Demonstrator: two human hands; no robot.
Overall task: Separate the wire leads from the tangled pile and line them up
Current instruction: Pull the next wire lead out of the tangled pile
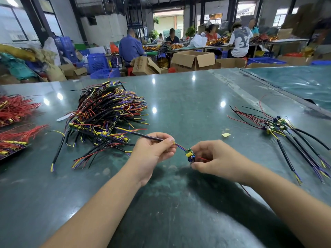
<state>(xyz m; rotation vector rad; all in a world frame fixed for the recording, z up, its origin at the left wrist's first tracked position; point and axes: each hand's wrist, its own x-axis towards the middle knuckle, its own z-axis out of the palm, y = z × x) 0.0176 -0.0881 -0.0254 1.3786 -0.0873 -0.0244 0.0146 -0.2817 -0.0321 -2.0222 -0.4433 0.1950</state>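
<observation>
The left hand (154, 149) pinches a black cable (148, 136) between thumb and curled fingers, just where its thin coloured wires run out to a small green board (189, 154). Far left on the table (179, 104) lie red wire bundles (16, 108), and nearer the middle sits the tangled pile (107, 111) of black, yellow, purple and red leads with more little boards buried in it; the held cable's far end reaches back toward that pile, though whether it is free of the pile cannot be told. The board hangs in the air between the two hands, above the table. The right hand (216, 160) has its fingers curled round the board's lower edge and a thin red wire (203, 159) coming off it. Further right, a row (279, 129) of already separated leads lies with boards together and cables fanned toward the near edge, a yellow scrap (226, 134) lying between it and the hands. The step in hand looks like the straightening of one lead drawn from the pile. The next move probably calls for carrying it right and laying its board beside the others, cable pointing the same way, without letting the loose red wire snag.
</observation>
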